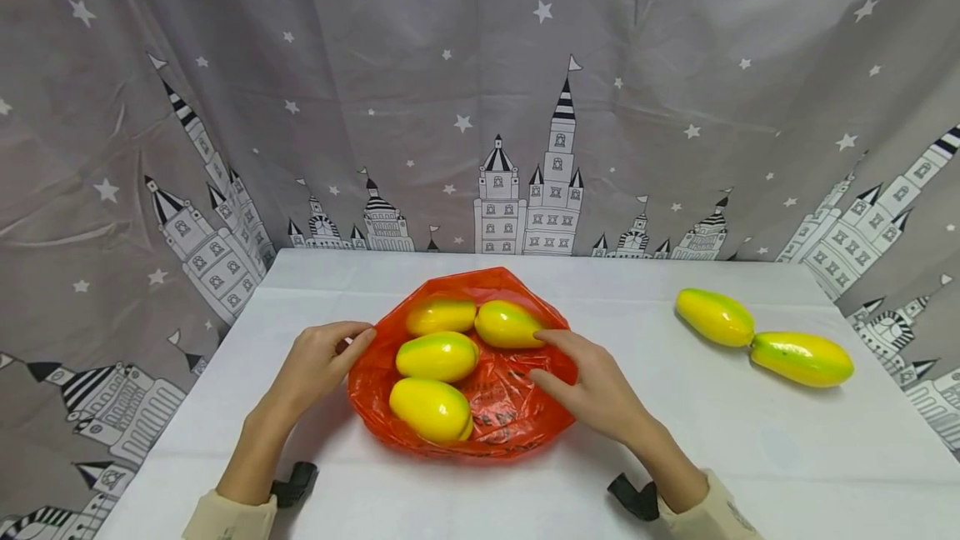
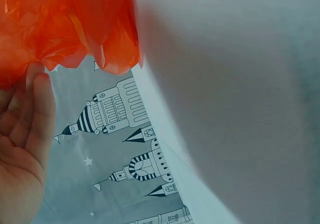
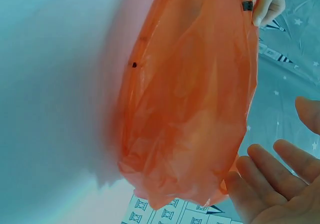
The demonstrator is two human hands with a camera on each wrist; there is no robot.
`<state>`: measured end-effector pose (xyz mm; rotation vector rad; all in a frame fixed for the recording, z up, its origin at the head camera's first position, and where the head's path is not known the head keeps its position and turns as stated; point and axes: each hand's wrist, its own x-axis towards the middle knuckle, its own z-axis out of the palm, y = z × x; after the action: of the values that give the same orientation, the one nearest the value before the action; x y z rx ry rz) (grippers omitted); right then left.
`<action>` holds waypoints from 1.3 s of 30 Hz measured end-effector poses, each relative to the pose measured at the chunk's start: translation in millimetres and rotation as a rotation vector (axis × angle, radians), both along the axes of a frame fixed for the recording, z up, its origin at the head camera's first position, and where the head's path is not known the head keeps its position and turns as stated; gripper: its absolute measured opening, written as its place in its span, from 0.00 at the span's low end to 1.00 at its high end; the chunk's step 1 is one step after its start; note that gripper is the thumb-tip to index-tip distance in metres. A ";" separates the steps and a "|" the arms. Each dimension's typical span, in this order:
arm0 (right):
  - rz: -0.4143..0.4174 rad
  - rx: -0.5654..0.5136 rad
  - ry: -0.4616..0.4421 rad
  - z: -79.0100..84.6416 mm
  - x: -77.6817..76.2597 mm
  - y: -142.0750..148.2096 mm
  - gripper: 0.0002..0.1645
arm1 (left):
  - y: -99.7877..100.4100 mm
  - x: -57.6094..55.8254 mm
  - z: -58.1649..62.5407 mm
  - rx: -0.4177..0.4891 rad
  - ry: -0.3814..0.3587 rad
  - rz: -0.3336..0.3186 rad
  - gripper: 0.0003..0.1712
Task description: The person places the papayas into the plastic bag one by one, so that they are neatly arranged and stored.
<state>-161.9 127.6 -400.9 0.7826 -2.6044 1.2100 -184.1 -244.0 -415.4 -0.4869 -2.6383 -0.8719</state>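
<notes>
- White tabletop (image 1: pixel 750 448); grey castle-print curtain (image 1: pixel 420 48) at twelve o'clock.
- Central red plastic bag (image 1: pixel 517 408) holds at least four glossy yellow-green oval fruits (image 1: pixel 437 357); two loose fruits (image 1: pixel 715 317) lie at three o'clock.
- Left hand (image 1: pixel 318 357) seemingly pinches the bag's nine-o'clock rim; right hand (image 1: pixel 592 382), fingers apart, hangs over three o'clock.

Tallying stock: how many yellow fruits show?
6 clearly: four fruits in the red bag, two fruits rightward on the table; more may hide in the bag.

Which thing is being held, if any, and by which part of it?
The red bag, pinched at its left rim by the left hand; the right hand appears to grip nothing.
</notes>
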 end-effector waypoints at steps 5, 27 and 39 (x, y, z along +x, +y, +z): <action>0.001 -0.019 0.015 -1.1 2.4 5.2 0.27 | 0.4 0.5 0.4 -0.002 -0.015 0.004 0.10; -0.015 -0.055 0.056 -7.4 10.4 28.4 0.24 | 1.5 1.6 1.7 0.001 -0.029 0.012 0.11; -0.092 -0.029 0.057 -11.7 10.8 47.9 0.23 | 1.8 1.7 1.3 0.005 -0.033 0.015 0.12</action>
<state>-151.1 175.4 -412.6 0.6737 -2.5411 1.1802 -182.5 -242.1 -414.1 -0.4549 -2.6656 -0.8885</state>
